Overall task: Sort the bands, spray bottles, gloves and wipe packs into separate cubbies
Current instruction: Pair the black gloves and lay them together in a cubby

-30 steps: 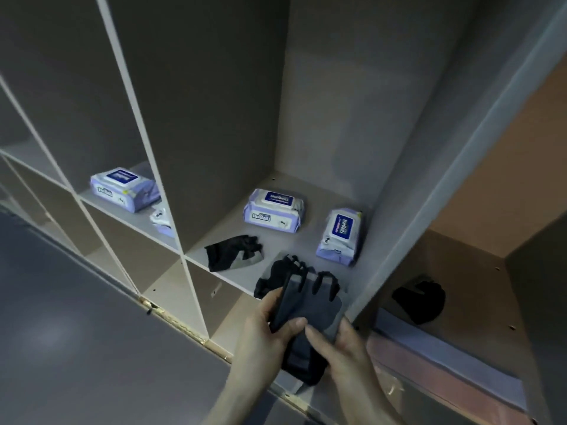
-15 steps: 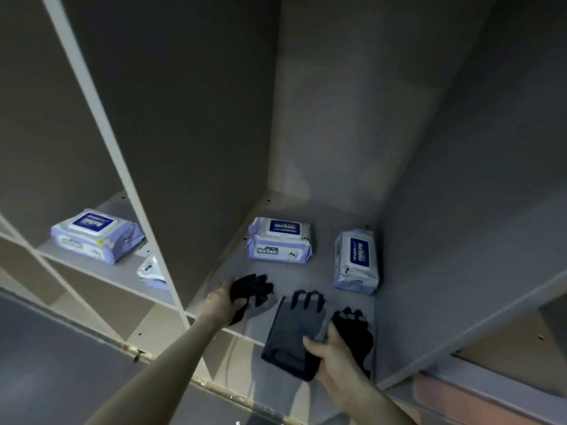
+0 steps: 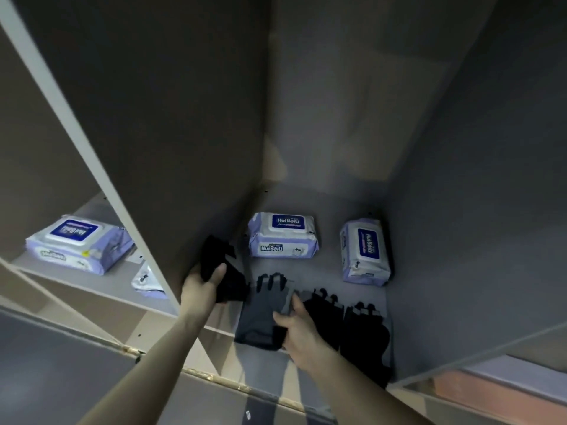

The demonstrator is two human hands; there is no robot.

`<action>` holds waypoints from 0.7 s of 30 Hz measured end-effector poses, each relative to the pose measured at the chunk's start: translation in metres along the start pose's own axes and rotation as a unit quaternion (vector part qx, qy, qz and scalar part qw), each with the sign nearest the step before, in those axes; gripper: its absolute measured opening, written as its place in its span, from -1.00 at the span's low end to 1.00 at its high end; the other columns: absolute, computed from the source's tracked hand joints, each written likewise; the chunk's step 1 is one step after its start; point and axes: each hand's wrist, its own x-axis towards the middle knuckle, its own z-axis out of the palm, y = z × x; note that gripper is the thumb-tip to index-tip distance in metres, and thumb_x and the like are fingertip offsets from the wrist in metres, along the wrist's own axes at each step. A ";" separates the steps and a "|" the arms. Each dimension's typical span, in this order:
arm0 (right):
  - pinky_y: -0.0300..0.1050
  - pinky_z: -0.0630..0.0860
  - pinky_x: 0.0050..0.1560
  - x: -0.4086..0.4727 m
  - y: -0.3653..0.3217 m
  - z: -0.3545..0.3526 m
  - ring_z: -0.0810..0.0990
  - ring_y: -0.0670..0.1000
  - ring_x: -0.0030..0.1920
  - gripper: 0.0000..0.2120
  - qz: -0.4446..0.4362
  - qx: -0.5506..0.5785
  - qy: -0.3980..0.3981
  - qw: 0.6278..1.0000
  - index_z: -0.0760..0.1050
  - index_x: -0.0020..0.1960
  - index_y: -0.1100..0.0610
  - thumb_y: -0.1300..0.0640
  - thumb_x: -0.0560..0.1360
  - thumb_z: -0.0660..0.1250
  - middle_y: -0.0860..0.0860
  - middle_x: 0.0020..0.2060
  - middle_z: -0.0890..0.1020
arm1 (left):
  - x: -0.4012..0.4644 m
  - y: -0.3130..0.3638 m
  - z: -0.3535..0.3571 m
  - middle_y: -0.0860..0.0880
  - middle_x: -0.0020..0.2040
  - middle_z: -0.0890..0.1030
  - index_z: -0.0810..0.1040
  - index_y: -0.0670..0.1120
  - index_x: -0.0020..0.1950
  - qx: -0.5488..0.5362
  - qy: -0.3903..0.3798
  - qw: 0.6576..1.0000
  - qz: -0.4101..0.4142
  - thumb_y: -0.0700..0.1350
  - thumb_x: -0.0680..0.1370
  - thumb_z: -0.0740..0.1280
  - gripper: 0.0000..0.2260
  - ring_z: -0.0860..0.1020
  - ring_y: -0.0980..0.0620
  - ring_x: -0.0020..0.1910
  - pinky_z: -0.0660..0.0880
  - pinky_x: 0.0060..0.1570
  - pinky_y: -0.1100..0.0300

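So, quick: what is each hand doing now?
Left hand: grips a black glove.
Right hand: holds the grey glove on the shelf.

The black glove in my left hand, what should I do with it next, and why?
Probably set it down with the other gloves. The left hand grips the black glove, while the grey glove under the right hand and a dark glove already lie together at the cubby's front.

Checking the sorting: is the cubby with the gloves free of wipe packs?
No, two wipe packs lie behind the gloves in that cubby.
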 end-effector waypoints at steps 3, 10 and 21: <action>-0.03 0.57 0.07 0.012 0.009 0.004 0.56 0.06 0.22 -0.40 0.008 -0.011 -0.004 1.000 0.26 0.45 -0.01 0.47 0.53 0.16 0.05 0.28 0.54 | -0.015 -0.003 0.001 -0.15 -0.05 0.65 0.53 -0.20 0.14 -0.100 -0.108 0.987 -0.070 -0.16 0.57 0.31 -0.81 0.63 -0.03 -0.14 0.59 -0.31 0.28; 0.03 0.30 0.42 -0.034 0.011 -0.032 0.30 0.00 0.42 -0.60 -0.296 -0.489 0.158 0.805 0.43 0.32 -0.01 0.28 0.54 0.19 -0.09 0.31 0.45 | -0.024 -0.043 -0.006 -0.05 0.16 0.61 0.41 0.00 0.34 0.229 -0.284 0.931 -0.013 0.26 0.47 0.27 -0.47 0.57 -0.06 0.16 0.44 0.24 -0.04; 0.41 0.48 -0.02 -0.035 0.041 -0.098 0.34 0.18 0.35 -0.26 -0.089 -0.817 0.119 0.557 0.08 0.48 -0.20 -0.44 0.36 0.04 0.00 0.36 0.48 | -0.041 -0.046 0.008 -0.09 0.17 0.58 0.34 -0.03 0.27 0.390 -0.303 0.863 0.110 0.15 0.61 0.12 -0.66 0.54 -0.09 0.18 0.43 0.07 0.09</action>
